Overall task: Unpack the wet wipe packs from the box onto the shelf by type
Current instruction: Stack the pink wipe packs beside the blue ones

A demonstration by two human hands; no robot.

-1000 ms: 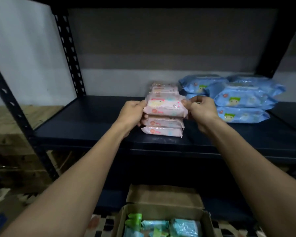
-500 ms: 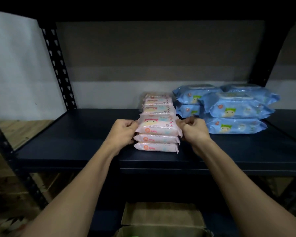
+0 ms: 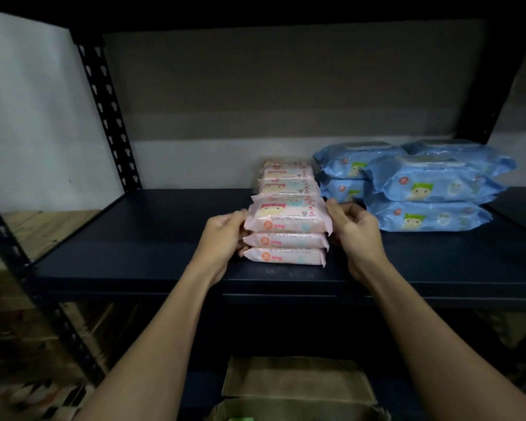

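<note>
A pink wet wipe pack [image 3: 286, 217] lies on top of a front stack of two more pink packs [image 3: 286, 249] on the dark shelf [image 3: 152, 238]. My left hand [image 3: 225, 238] grips the top pack's left end, fingers curled against the stack's side. At its right end my right hand [image 3: 357, 232] pinches the edge. More pink packs [image 3: 286, 180] are stacked behind. Blue wet wipe packs [image 3: 428, 189] are piled just to the right. The cardboard box [image 3: 295, 384] shows below at the bottom edge, its contents mostly hidden.
A black perforated upright [image 3: 107, 113] stands at the shelf's back left, with another upright [image 3: 9, 256] at the front left. The left half of the shelf board is bare. Wooden pallets [image 3: 43, 226] lie beyond the left side.
The pink pack has come down onto the front stack, with both hands still at its ends. The view has tilted up, so the box has slid almost out of sight.
</note>
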